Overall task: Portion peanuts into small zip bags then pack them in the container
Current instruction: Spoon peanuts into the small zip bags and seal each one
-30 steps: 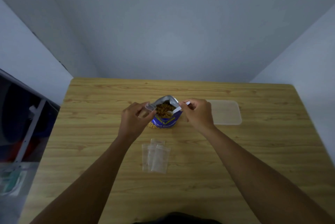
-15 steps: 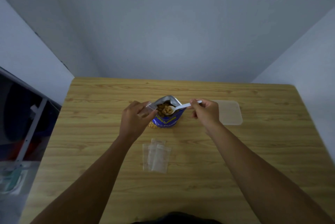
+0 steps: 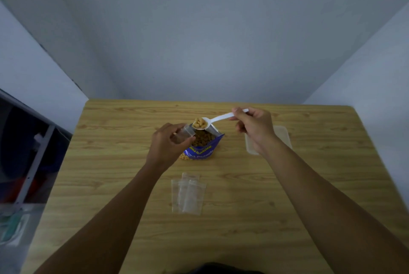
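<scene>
A blue peanut pouch (image 3: pixel 204 146) stands open at the table's middle, brown peanuts showing inside. My right hand (image 3: pixel 255 128) pinches the handle of a white plastic spoon (image 3: pixel 218 118), whose bowl, loaded with peanuts, hovers above the pouch mouth. My left hand (image 3: pixel 169 144) holds a small clear zip bag (image 3: pixel 184 133) open just left of the spoon bowl. Several empty clear zip bags (image 3: pixel 188 195) lie flat on the table nearer to me. A translucent container (image 3: pixel 282 138) lies to the right, partly hidden by my right wrist.
The wooden table (image 3: pixel 309 185) meets grey walls at its far edge and right side. A few loose peanuts (image 3: pixel 183 156) lie at the pouch's left foot. Left of the table are a metal frame (image 3: pixel 33 163) and dark clutter.
My right hand lifted the spoon out of the pouch with a load of peanuts and moved up and to the right. My left hand kept the small bag beside the pouch.
</scene>
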### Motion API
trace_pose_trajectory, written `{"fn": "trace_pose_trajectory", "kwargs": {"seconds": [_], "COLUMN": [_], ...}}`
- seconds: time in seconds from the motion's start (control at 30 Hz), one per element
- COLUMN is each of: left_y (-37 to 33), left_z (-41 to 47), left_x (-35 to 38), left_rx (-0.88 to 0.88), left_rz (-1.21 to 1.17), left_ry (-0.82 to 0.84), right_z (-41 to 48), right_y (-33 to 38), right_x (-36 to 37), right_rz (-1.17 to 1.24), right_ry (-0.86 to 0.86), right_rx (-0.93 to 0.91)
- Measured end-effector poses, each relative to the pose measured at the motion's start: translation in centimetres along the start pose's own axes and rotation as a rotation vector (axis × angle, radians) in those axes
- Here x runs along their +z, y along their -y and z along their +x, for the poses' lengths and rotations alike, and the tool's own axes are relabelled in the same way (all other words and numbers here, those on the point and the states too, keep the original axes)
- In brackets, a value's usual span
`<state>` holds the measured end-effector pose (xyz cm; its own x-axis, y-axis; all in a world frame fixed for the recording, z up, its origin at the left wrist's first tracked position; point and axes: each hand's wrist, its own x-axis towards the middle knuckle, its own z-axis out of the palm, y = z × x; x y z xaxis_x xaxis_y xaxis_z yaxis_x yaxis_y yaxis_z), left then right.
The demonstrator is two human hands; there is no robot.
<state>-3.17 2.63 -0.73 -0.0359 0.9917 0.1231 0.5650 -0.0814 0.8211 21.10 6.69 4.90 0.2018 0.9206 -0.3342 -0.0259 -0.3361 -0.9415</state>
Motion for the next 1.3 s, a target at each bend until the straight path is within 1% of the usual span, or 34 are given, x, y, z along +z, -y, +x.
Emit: {"fn": "trace_pose_trajectory", "kwargs": {"seconds": [0.13, 0.23, 0.33, 0.43, 0.53, 0.67, 0.77, 0.83, 0.87, 0.93, 1.03, 1.07, 1.13, 1.23, 1.3], "left_y": [-1.1, -1.9, -2.1, -2.1, -1.7, -1.4, -1.5, -1.3, -1.2, -1.0, -0.8, -0.7, -0.7, -0.5, -0.6], "left_z": [0.3, 0.5, 0.6, 0.4, 0.1, -0.4, -0.8, -1.0, -1.1, -1.6, -2.5, -2.9, -4.0, -5.1, -5.7], "left_x": [0.5, 0.8, 0.9, 0.9, 0.7, 0.3, 0.2, 0.1, 0.1, 0.3, 0.6, 0.8, 1.3, 2.2, 2.9], "left_rx": [0.021, 0.005, 0.001, -0.001, -0.023, -0.066, -0.122, -0.137, -0.137, -0.149, -0.191, -0.184, -0.159, -0.219, -0.252], "left_rz": [-0.036, -0.126, -0.136, -0.133, -0.141, -0.156, -0.256, -0.264, -0.247, -0.248, -0.257, -0.273, -0.360, -0.431, -0.424], "left_ry": [0.012, 0.017, 0.011, 0.010, -0.016, -0.004, -0.020, -0.009, 0.006, 0.039, 0.111, 0.135, 0.142, 0.064, 0.040], "right_z": [-0.6, -0.9, -1.4, -1.7, -1.5, -0.6, 0.0, 0.1, 0.1, -0.2, -0.8, -1.1, -1.6, -3.5, -5.2], "right_y": [1.9, 2.7, 3.4, 4.0, 4.6, 4.5, 3.1, 1.2, 0.0, -2.6, -5.0, -5.4, -6.0, -7.0, -8.1], "right_x": [1.2, 2.3, 3.0, 3.0, 2.3, 1.3, 0.7, 0.3, 0.3, 0.3, 0.8, 0.9, 1.0, 1.0, 1.1], "right_rz": [-0.146, -0.314, -0.450, -0.504, -0.503, -0.384, -0.291, -0.352, -0.407, -0.501, -0.576, -0.578, -0.550, -0.469, -0.419], "right_ry": [0.127, 0.251, 0.360, 0.432, 0.438, 0.371, 0.175, 0.058, 0.026, 0.016, 0.031, 0.011, -0.088, -0.224, -0.234], "right_rx": [-0.133, -0.255, -0.363, -0.417, -0.457, -0.464, -0.413, -0.366, -0.342, -0.292, -0.252, -0.250, -0.266, -0.304, -0.288]}}
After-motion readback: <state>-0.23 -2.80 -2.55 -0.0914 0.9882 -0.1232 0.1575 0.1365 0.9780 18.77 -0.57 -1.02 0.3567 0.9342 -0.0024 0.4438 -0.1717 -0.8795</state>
